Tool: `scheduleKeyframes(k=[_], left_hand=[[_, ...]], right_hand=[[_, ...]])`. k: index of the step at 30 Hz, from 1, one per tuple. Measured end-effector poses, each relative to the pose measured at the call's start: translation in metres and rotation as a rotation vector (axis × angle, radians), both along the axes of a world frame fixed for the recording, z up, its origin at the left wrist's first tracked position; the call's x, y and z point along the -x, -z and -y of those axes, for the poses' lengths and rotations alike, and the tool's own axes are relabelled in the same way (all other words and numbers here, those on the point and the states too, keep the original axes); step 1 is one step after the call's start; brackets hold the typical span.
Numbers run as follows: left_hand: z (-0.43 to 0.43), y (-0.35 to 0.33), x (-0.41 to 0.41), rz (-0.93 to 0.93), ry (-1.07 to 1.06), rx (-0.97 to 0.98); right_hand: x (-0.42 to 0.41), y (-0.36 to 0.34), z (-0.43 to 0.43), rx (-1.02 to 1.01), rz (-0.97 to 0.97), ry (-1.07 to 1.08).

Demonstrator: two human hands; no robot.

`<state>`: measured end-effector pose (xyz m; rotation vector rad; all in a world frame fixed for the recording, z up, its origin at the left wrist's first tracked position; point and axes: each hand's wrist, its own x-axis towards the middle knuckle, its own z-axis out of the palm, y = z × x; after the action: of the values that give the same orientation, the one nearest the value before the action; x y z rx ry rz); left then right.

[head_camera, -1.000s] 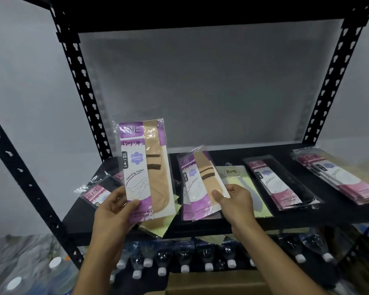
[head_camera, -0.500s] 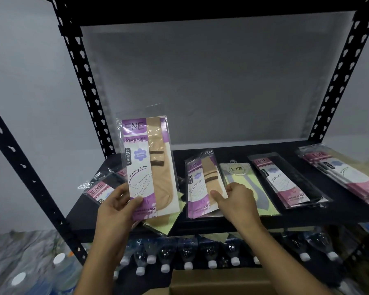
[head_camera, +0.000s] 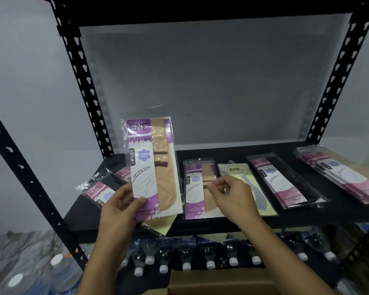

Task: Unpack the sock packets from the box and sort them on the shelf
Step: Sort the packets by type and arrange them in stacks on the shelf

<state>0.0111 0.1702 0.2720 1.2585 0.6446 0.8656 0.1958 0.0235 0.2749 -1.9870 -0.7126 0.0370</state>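
Purple packet [head_camera: 152, 169] (beige sock inside) upright in left hand [head_camera: 119, 211].

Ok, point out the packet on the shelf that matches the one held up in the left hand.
The purple packet under the right hand: purple card and beige sock with dark stripes, like the held packet. The others are pink or yellow-green.

2 purple pkts [head_camera: 152, 167], 2 green pkts [head_camera: 249, 186], pink stacks x3 [head_camera: 279, 179], approx 10 bottles [head_camera: 186, 255], 1 box [head_camera: 219, 282]
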Motion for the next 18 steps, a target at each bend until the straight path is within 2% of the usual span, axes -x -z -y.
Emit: scheduleKeyframes(k=[4, 9, 14, 18], left_hand=[[0.011, -0.004, -0.009, 0.039, 0.045, 0.008], [0.03, -0.013, -0.021, 0.129, 0.127, 0.02], [0.042, -0.023, -0.03, 0.228, 0.189, 0.021], [0.046, -0.024, -0.033, 0.219, 0.214, -0.017]], right_hand=[[0.018, -0.026, 0.007, -0.244, -0.075, -0.185], [0.028, -0.042, 0.017, -0.395, -0.091, -0.289], [0.032, -0.05, 0.025, -0.492, -0.098, -0.277], [0.03, -0.048, 0.026, -0.528, -0.141, -0.226]])
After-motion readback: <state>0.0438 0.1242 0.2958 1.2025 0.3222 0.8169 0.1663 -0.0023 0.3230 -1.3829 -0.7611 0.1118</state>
